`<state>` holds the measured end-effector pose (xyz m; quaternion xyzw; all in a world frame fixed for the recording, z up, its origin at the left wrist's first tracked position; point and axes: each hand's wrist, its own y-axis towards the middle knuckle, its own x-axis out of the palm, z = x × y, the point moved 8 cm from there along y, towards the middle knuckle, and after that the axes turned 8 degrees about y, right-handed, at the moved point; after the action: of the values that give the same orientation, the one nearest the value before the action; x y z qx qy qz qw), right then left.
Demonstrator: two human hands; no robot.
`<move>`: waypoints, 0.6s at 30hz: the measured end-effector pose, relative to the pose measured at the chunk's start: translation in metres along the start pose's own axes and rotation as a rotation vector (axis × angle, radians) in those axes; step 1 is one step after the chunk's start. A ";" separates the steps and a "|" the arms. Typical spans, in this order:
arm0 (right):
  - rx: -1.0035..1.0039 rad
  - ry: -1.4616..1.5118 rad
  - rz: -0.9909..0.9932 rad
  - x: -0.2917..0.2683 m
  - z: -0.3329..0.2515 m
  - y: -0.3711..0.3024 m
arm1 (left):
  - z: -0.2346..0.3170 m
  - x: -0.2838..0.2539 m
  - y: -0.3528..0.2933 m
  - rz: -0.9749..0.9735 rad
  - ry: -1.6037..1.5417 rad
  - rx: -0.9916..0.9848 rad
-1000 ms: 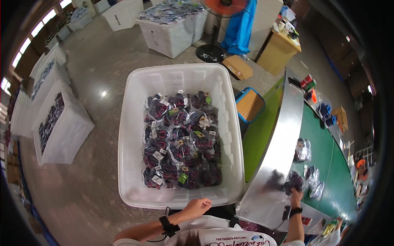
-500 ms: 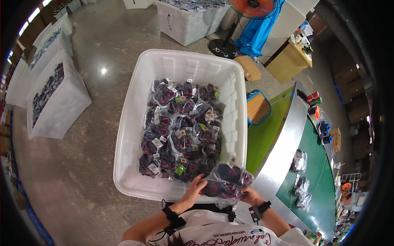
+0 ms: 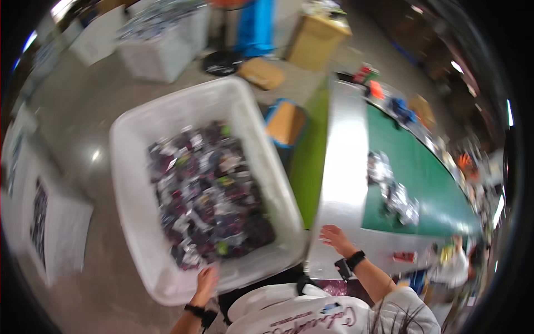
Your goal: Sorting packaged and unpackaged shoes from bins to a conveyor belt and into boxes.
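Observation:
A large white plastic bin holds many clear-bagged dark shoes with pink trim. Over its near rim is my left hand, blurred by motion, its fingers reaching forward with nothing seen in them. My right hand hovers by the metal border of a work table, fingers spread and holding nothing. Beyond that hand, bagged shoes lie on the green surface, with another clear bag just behind them.
More white bins filled with bagged goods stand at the left and far left. A fan base, a cardboard piece and a blue-rimmed crate sit beyond the bin. At the right, another person is by the table.
The bagged shoes I held in both hands have left them. My hands have moved apart, and my view has swung right toward the table.

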<state>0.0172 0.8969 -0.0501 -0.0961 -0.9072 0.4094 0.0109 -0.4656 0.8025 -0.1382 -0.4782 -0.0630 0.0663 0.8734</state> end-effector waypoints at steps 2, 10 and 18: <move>-0.072 -0.005 0.050 -0.029 0.005 0.011 | -0.022 -0.017 0.023 -0.095 -0.059 0.038; -0.557 -0.264 0.879 -0.252 -0.044 0.037 | 0.021 0.053 0.034 -0.220 -0.022 -0.097; -0.387 -0.962 0.827 -0.238 -0.179 0.130 | 0.053 0.075 0.006 -0.052 0.508 -0.136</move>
<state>0.2897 1.0703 -0.0143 -0.2433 -0.7564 0.2068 -0.5708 -0.4015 0.8625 -0.1110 -0.5356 0.1416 -0.0825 0.8284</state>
